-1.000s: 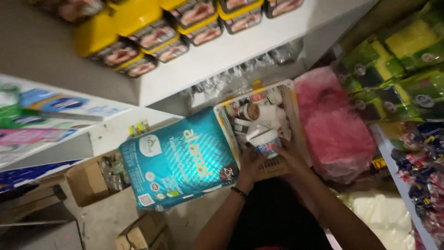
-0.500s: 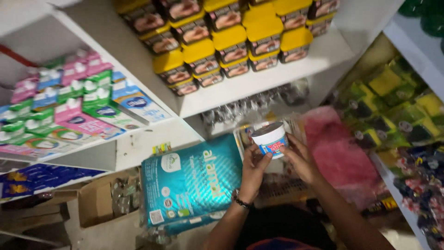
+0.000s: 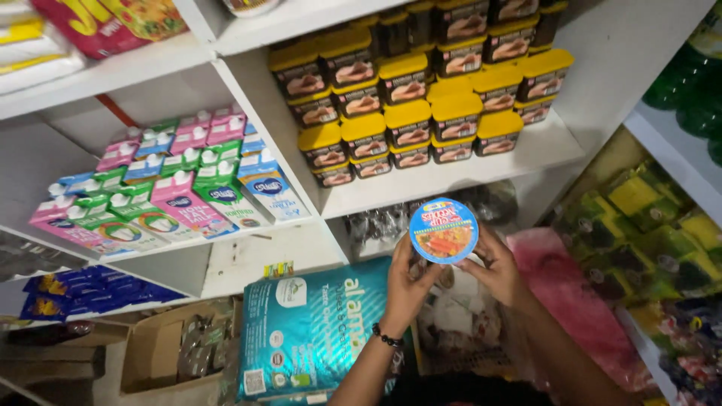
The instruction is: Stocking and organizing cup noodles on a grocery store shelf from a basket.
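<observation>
I have the noodle cup [image 3: 444, 230] pinched between left hand [image 3: 408, 284] and right hand [image 3: 492, 267], both closed around its rim, below the shelf [image 3: 451, 180] of yellow-lidded cans [image 3: 410, 113]. Probably light, thin-walled, crushable; rim grip seems safest.

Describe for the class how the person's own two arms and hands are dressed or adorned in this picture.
Both forearms are bare, with no sleeves in view. The left hand wears no glove; a dark beaded bracelet circles its wrist. The right hand is also ungloved, and its wrist shows no band or watch. No rings can be made out on either hand.
</observation>
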